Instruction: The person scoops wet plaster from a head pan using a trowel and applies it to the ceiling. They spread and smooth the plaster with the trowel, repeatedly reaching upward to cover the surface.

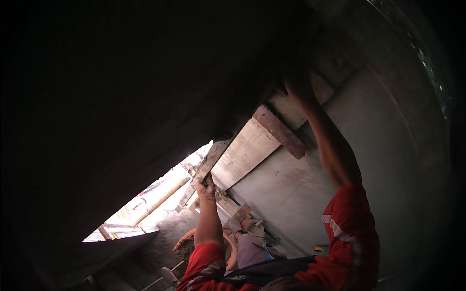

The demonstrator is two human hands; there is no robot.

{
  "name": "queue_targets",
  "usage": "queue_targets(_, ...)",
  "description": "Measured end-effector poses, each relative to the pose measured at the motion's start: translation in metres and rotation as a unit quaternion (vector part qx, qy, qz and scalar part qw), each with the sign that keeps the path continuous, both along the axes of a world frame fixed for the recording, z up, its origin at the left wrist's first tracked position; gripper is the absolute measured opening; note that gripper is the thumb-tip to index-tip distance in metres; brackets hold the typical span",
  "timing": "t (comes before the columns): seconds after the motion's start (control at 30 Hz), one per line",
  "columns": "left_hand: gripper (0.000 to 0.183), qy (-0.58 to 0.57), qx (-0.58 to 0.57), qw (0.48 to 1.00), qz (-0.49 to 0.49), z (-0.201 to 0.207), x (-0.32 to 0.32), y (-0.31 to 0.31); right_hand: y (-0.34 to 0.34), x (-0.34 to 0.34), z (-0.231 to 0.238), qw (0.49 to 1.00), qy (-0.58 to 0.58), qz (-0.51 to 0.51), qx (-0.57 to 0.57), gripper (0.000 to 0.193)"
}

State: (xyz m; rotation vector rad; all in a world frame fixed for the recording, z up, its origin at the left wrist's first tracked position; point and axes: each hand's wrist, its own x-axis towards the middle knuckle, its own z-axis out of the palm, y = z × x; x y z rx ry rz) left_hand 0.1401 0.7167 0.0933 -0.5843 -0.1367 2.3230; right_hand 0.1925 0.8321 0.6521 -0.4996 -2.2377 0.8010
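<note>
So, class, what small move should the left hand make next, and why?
Perhaps the left hand should lightly press the wooden strip to test its steadiness: that hand is at the strip's lower part, while the right hand is up in shadow, its contact unclear.

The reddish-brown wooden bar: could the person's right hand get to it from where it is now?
Probably yes: the right hand looks close to the reddish-brown bar and nothing visible blocks the way, though shadow hides whether that hand is busy holding something.
</note>
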Motion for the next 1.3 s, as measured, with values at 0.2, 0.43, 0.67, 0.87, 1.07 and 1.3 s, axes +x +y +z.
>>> queue_targets(0.2,0.027,0.041,-0.034,0.998,-0.026,0.026,-0.005,0.022,0.024,0.007,0.004,0.993,0.075,-0.038,-0.089,0.023)
queue_targets(0.43,0.019,0.642,-0.558,0.525,0.029,0.078,0.028,0.009,0.040,0.008,0.006,0.995,0.022,-0.049,-0.081,0.026)
queue_targets(0.67,0.019,0.588,-0.516,0.619,-0.072,0.099,0.030,-0.015,0.026,0.013,-0.001,0.997,0.037,-0.032,-0.063,0.021)
queue_targets(0.87,0.018,0.563,-0.519,0.642,0.034,0.033,0.006,-0.031,-0.025,-0.017,0.009,0.995,0.039,-0.014,-0.094,0.021)
queue_targets(1.07,0.025,0.550,-0.542,0.635,-0.045,0.102,0.015,-0.073,-0.040,-0.009,0.004,0.997,0.042,-0.039,-0.060,0.022)
queue_targets(1.3,0.024,0.604,-0.597,0.526,-0.045,0.061,0.008,-0.095,-0.027,-0.015,-0.022,0.971,-0.045,-0.071,0.224,0.018)
